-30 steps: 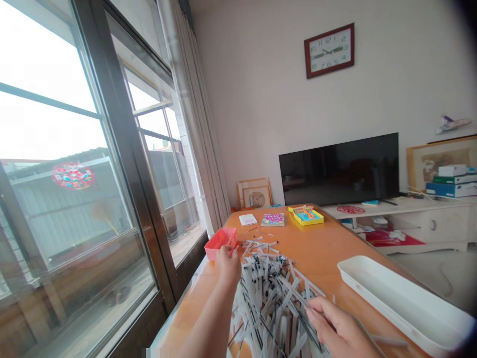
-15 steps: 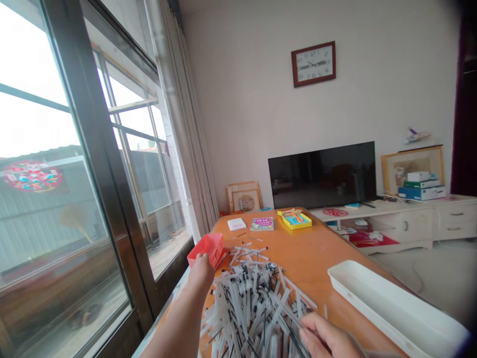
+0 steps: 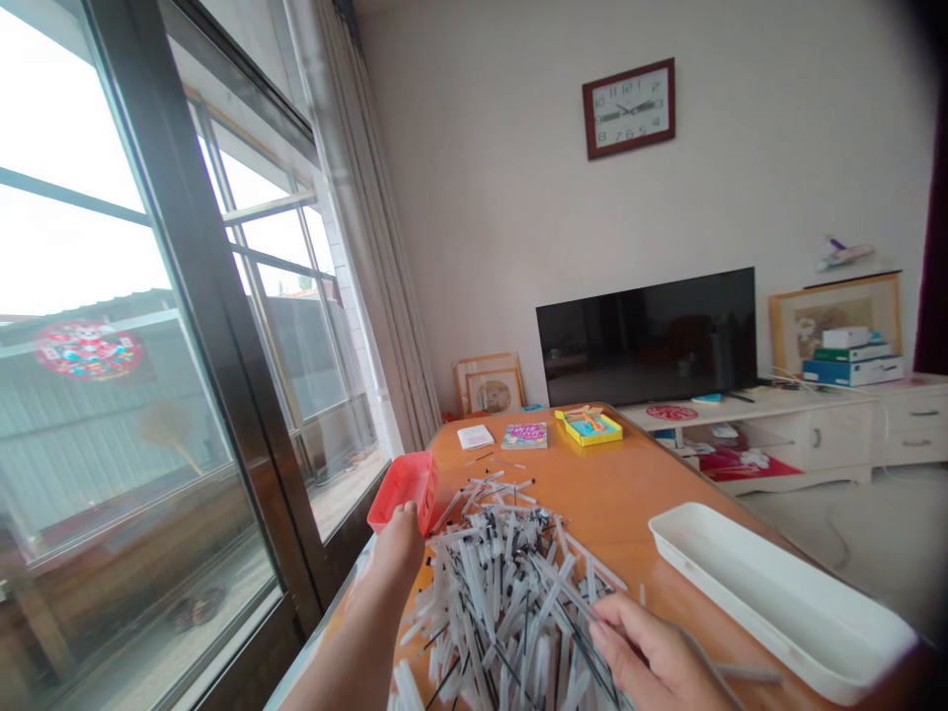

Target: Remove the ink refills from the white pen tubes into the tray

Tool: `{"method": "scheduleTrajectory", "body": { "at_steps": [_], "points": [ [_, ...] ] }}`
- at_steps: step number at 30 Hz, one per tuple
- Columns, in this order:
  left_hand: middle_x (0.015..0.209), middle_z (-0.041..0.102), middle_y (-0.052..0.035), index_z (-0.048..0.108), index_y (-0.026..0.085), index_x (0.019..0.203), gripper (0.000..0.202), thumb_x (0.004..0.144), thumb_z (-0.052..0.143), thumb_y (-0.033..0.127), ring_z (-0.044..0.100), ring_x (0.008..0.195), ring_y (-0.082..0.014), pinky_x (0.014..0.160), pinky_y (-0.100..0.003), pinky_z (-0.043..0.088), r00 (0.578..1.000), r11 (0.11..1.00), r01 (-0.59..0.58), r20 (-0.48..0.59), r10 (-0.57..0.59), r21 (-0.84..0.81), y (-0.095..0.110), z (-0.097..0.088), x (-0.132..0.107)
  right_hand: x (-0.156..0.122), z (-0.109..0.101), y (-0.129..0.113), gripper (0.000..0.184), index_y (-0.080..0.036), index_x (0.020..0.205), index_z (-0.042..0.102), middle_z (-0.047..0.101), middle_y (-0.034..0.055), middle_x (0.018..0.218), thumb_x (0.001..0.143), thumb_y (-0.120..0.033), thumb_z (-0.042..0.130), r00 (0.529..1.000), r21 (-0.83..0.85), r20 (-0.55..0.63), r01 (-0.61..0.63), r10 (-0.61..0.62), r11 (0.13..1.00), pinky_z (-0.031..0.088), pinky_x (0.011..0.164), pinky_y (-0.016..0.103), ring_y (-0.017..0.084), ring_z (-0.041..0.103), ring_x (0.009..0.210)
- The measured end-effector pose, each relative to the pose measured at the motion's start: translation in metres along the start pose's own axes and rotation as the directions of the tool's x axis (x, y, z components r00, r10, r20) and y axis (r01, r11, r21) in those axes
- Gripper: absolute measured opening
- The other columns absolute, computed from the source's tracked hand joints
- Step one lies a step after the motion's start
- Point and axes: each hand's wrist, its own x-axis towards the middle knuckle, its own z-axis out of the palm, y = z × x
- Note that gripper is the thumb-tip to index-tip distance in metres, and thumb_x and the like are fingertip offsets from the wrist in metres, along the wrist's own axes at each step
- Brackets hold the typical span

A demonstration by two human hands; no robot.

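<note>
A large heap of translucent pen barrels (image 3: 481, 583) with dark refills mixed in lies loose on the table, pointing in many directions. Beyond the heap's left side, my left hand (image 3: 404, 528) grips the near rim of a red plastic basket (image 3: 407, 484), which is tilted by the table edge. Its visible inside shows no pens. At the heap's right side my right hand (image 3: 641, 637) is closed, thumb against fingers, on the end of a translucent pen barrel (image 3: 563, 588). Other barrels and dark refills lie under and around those fingertips.
To the right stands a long white tray (image 3: 770, 602) on the brown table (image 3: 592, 504). At the far end are a white booklet (image 3: 475, 436), a purple book (image 3: 524, 435) and a yellow box (image 3: 591, 431). A glass door (image 3: 148, 395) borders the left side.
The view has shifted slightly. My left hand has brought the red basket a little to the left, at more of a tilt. My right hand stays at the heap's right side.
</note>
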Motion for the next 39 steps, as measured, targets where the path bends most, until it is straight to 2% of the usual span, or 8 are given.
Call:
{"method": "scheduleTrajectory", "body": {
  "at_steps": [3,8,12,15,18,24,33,39],
  "points": [
    [0.118,0.062,-0.0176,0.056,0.014,0.113,0.033,0.091,0.033,0.004,0.069,0.093,-0.0239,0.074,-0.032,0.050,0.999,0.999,-0.009,-0.036,0.010,0.041,-0.009,-0.012,-0.010,-0.001,0.001,-0.002,0.042,-0.022,0.087,0.060,0.049,-0.0031,0.067,0.099,-0.056,0.038,0.999,-0.001,-0.035,0.012,-0.012,1.000,0.038,0.059,0.024,0.015,0.046,0.064],
    [0.113,0.063,-0.0138,0.055,0.016,0.111,0.027,0.096,0.032,0.011,0.068,0.089,-0.0220,0.073,-0.032,0.048,0.995,0.994,-0.046,-0.089,0.055,0.098,-0.031,-0.044,-0.038,-0.005,0.000,-0.006,0.038,-0.023,0.090,0.060,0.051,-0.0032,0.070,0.100,-0.053,0.040,0.998,-0.019,-0.044,0.033,-0.034,0.999,0.038,0.060,0.023,0.015,0.048,0.066],
    [0.109,0.064,-0.0122,0.057,0.016,0.104,0.024,0.098,0.034,0.015,0.066,0.088,-0.0199,0.076,-0.030,0.047,0.989,0.988,-0.103,-0.091,0.114,0.115,-0.045,-0.069,-0.066,-0.007,0.001,-0.009,0.034,-0.023,0.090,0.060,0.053,-0.0033,0.071,0.100,-0.050,0.041,0.996,-0.039,-0.057,0.060,-0.062,0.997,0.038,0.060,0.023,0.014,0.048,0.067],
    [0.107,0.064,-0.0109,0.057,0.016,0.101,0.024,0.100,0.033,0.017,0.066,0.088,-0.0192,0.076,-0.029,0.046,0.986,0.985,-0.132,-0.090,0.142,0.112,-0.049,-0.077,-0.084,-0.007,0.002,-0.009,0.034,-0.022,0.090,0.061,0.053,-0.0034,0.069,0.099,-0.049,0.042,0.994,-0.064,-0.064,0.081,-0.085,0.995,0.038,0.059,0.023,0.015,0.049,0.065],
    [0.107,0.065,-0.0104,0.056,0.017,0.103,0.023,0.100,0.033,0.018,0.067,0.086,-0.0193,0.074,-0.029,0.046,0.987,0.986,-0.124,-0.085,0.133,0.108,-0.048,-0.077,-0.097,-0.007,0.000,-0.010,0.035,-0.022,0.091,0.061,0.051,-0.0037,0.067,0.099,-0.050,0.042,0.990,-0.092,-0.076,0.110,-0.117,0.990,0.038,0.058,0.024,0.015,0.047,0.063],
    [0.105,0.065,-0.0122,0.057,0.016,0.103,0.023,0.100,0.034,0.018,0.068,0.082,-0.0194,0.072,-0.029,0.048,0.996,0.992,-0.074,-0.037,0.078,0.105,-0.043,-0.066,-0.109,-0.007,-0.005,-0.016,0.036,-0.022,0.096,0.060,0.057,-0.0020,0.072,0.100,-0.051,0.040,0.981,-0.110,-0.116,0.146,-0.158,0.983,0.042,0.062,0.026,0.016,0.053,0.067],
    [0.113,0.064,-0.0141,0.059,0.017,0.110,0.023,0.095,0.042,0.012,0.067,0.098,-0.0207,0.083,-0.030,0.049,0.996,0.993,-0.074,0.057,0.069,0.088,-0.041,-0.055,-0.108,-0.001,-0.002,0.007,0.037,-0.022,0.099,0.060,0.068,0.0022,0.079,0.099,-0.053,0.040,0.972,-0.174,-0.169,0.136,-0.165,0.975,0.050,0.071,0.027,0.019,0.061,0.073],
    [0.112,0.063,-0.0144,0.059,0.016,0.111,0.024,0.094,0.042,0.012,0.067,0.095,-0.0217,0.082,-0.032,0.050,0.993,0.994,-0.087,0.083,0.082,0.062,-0.039,-0.051,-0.101,-0.003,-0.007,0.007,0.039,-0.023,0.106,0.063,0.075,0.0076,0.088,0.097,-0.055,0.043,0.964,-0.167,-0.214,0.126,-0.161,0.978,0.055,0.070,0.026,0.021,0.068,0.077]
  ]
}}
